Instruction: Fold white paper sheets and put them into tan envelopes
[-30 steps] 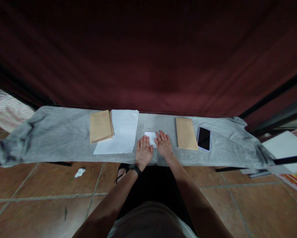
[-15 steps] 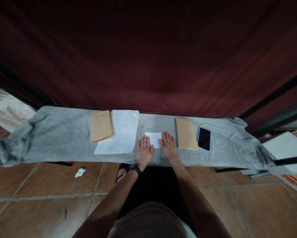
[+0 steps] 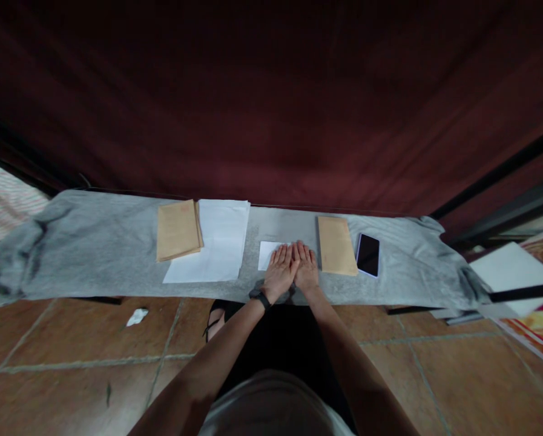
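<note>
A small folded white paper [image 3: 266, 254] lies on the grey cloth [image 3: 94, 254] covering a long narrow table. My left hand [image 3: 280, 274], with a black wristband, rests flat on the paper's right part, fingers stretched out. My right hand [image 3: 306, 269] lies flat right beside it, fingers extended, touching the left hand. Neither hand holds anything. A brown envelope [image 3: 335, 244] lies just right of my right hand.
Left of the hands lie white sheets [image 3: 217, 241] with a stack of brown envelopes [image 3: 177, 229] on them. A black phone [image 3: 368, 254] lies at the right. A dark red curtain hangs behind. A crumpled paper scrap [image 3: 136, 317] is on the tiled floor.
My left hand slid right onto the folded paper and now lies against my right hand. The right hand has stayed about where it was.
</note>
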Demonstrator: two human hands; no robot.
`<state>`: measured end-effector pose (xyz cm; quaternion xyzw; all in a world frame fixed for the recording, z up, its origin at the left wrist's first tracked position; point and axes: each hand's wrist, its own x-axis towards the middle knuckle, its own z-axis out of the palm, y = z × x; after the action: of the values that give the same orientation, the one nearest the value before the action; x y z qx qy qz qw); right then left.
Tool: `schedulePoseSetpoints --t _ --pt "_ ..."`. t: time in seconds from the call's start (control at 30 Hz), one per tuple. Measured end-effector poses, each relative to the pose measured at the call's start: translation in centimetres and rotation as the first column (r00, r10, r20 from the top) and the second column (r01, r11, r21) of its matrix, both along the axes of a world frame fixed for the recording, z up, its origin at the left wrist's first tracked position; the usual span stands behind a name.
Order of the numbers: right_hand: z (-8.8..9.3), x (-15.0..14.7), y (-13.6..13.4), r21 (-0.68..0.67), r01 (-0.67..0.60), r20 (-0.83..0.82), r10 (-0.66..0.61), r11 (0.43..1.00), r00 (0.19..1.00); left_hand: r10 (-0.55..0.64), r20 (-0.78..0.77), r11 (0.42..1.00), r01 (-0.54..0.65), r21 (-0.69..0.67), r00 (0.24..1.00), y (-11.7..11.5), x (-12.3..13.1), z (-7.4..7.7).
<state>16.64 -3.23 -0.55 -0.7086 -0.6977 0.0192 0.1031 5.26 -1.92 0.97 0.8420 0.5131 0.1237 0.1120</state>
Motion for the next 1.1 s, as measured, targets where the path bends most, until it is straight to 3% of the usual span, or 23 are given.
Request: schedulePoseSetpoints --t 0.17,0.47,0.73,1.1 --pt "0.3 -0.2 0.0 -0.011 0.001 0.003 -0.001 1.0 1.0 -0.004 0.008 1.0 0.004 0.003 1.0 1.3 0.3 -0.6" --pt "-0.2 -0.4 0.4 0.005 0.048 -0.045 -0.048 0.999 0.998 0.1 -0.101 0.994 -0.096 0.044 0.99 2.7 -2.4 -1.2" --pt "-1.0 -0.3 0.5 0.064 0.049 -0.045 -0.046 0.997 0.998 0.208 -0.128 0.977 -0.199 0.076 0.97 2.2 -4.2 -1.6" --pt "-1.1 -0.4 0.4 0.104 0.061 -0.054 -0.056 0.993 0.997 0.266 -0.095 0.959 -0.254 0.123 0.959 1.0 -5.6 -1.7"
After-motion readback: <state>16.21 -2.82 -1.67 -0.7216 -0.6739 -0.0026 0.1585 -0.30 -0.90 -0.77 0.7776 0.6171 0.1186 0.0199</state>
